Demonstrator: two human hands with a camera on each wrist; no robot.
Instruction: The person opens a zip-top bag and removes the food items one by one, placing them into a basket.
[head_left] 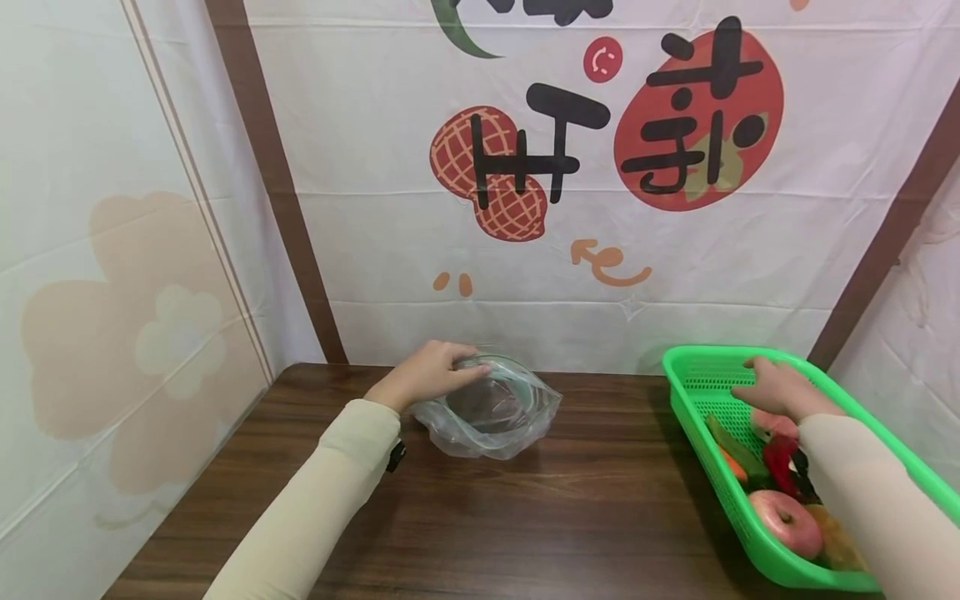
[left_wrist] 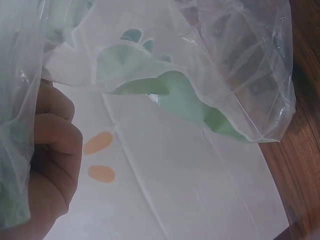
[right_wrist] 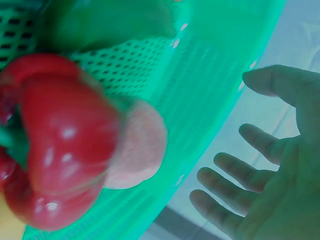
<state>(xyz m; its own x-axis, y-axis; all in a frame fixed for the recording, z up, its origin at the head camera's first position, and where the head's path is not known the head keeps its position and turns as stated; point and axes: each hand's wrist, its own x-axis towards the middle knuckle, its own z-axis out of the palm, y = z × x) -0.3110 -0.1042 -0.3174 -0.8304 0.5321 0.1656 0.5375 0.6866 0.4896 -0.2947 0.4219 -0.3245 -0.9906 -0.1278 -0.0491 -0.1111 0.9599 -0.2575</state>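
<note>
A clear plastic zip bag (head_left: 487,442) stands with its mouth open on the wooden table. My left hand (head_left: 423,375) grips the bag's left rim; in the left wrist view its curled fingers (left_wrist: 60,132) hold the film. Over the far part of a green plastic basket (head_left: 686,408) is my right hand (head_left: 783,387), holding nothing. The right wrist view shows its fingers spread apart, beside a red bell pepper (right_wrist: 75,135) and a pinkish round item (right_wrist: 140,147) in the basket. My right forearm hides part of the contents.
Also in the basket are a pink apple (head_left: 785,523), a long green vegetable (head_left: 738,450), an orange piece (head_left: 732,464) and a yellowish item (head_left: 836,537). A printed white cloth (head_left: 375,208) hangs behind the brown table (head_left: 585,517).
</note>
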